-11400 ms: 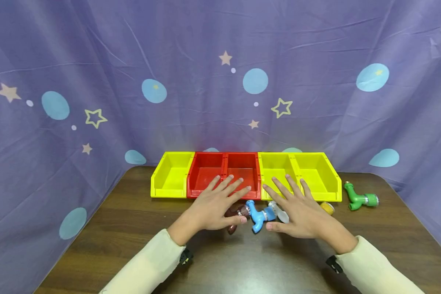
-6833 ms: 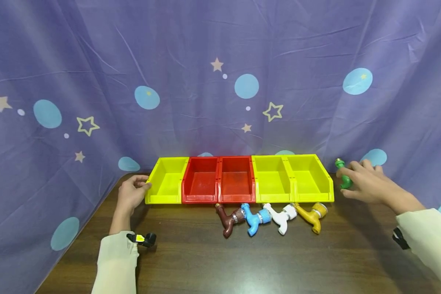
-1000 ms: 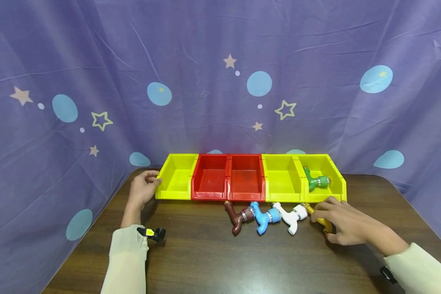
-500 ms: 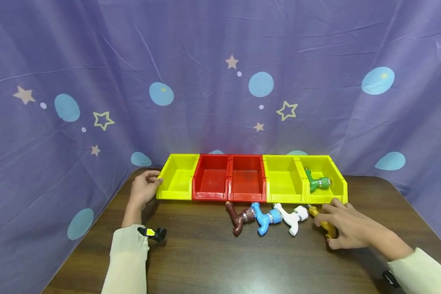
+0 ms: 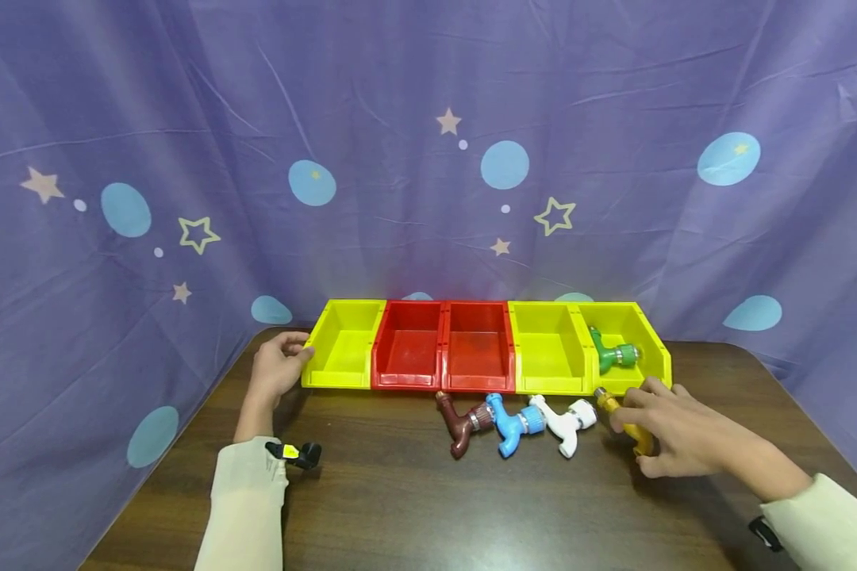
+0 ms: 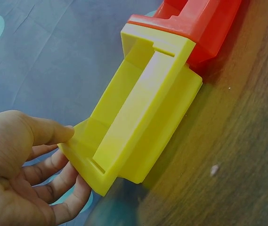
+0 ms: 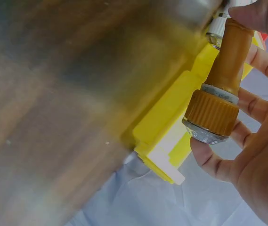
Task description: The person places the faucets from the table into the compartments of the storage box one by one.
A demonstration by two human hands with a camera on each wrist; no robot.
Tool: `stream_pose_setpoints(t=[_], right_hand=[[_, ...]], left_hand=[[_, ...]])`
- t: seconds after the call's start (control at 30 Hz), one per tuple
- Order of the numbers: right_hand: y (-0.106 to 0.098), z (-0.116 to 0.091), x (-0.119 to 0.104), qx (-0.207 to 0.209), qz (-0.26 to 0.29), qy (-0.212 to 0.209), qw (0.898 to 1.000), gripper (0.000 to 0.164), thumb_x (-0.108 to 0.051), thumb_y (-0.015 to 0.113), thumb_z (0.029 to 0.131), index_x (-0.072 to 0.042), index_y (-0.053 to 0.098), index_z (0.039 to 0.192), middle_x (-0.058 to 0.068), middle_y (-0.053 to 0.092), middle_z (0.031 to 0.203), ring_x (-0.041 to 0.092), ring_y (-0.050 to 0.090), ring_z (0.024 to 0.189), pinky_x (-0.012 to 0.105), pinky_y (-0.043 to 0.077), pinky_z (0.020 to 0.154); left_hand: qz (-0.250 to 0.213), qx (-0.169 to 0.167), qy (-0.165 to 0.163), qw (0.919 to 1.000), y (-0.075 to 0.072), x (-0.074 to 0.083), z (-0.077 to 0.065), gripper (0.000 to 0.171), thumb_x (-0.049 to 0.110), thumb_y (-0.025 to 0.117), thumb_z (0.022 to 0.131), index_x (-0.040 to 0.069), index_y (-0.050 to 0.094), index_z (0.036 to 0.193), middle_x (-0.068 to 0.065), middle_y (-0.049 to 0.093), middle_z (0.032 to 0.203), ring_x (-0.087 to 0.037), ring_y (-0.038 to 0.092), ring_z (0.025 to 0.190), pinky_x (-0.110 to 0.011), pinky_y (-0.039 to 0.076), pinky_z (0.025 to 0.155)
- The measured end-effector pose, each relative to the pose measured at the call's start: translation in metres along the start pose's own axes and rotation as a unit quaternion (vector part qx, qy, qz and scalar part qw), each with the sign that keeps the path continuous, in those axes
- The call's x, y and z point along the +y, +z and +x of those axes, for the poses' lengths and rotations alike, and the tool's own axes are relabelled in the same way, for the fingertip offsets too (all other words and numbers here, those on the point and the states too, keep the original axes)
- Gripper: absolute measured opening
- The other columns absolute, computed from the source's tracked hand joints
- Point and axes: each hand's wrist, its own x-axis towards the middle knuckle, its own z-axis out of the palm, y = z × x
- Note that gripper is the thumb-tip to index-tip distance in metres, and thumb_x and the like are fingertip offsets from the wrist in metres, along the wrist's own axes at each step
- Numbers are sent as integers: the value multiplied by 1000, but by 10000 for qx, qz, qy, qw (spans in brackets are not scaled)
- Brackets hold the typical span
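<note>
My left hand [image 5: 277, 369] pinches the side wall of the leftmost yellow bin [image 6: 138, 99], thumb inside and fingers outside. At the right, my right hand [image 5: 674, 432] holds a yellow tap [image 7: 218, 89], thumb at its spout end and fingers along it and at its ribbed knob. In the head view the fingers partly hide this yellow tap. A green tap [image 5: 614, 355] lies inside the rightmost yellow bin [image 5: 632, 388]. In a row on the table lie a brown tap [image 5: 464, 424], a blue tap [image 5: 512, 423] and a white tap [image 5: 566, 422], left of the right hand.
Two red bins [image 5: 407, 381] and another yellow bin [image 5: 553, 385] stand between the end bins, joined in one row. The row sits on a dark wooden table [image 5: 414, 507]. Behind it hangs a purple curtain [image 5: 386, 95] with stars and dots.
Earlier, the green tap went from the table into the rightmost bin. Over the last second the right hand took hold of the yellow tap and drew it slightly away from the white one.
</note>
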Motion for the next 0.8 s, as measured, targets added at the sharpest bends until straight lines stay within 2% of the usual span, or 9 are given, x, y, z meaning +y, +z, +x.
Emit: stream_pose_setpoints(t=[0.23,0.53,0.8], right_hand=[[-13,10,0,62,-216,-155,9996,42,-36,87,69,-34,67,105,-18,45,93,12,37,90,33,28,66],[-30,36,-2,52,-447,-365,9983,39,-37,86,74,-28,70,109,-12,55,101,17,42,93,35,31,67],[-33,59,-7,-30,-430,-258,9987,36,-38,83,80,-28,71,113,-12,53,96,16,40,88,34,31,69]], left_hand=[[53,-4,-26,10000,1,0,0,34,14,65,99,1,63,130,-17,61,112,-29,58,100,-26,50,74],[9,-25,-100,9999,0,0,2,36,15,65,99,1,62,132,-17,60,114,-29,57,102,-26,51,75],[28,-91,-12,10000,-1,0,-1,35,15,64,100,1,62,132,-17,60,114,-29,57,101,-26,50,74]])
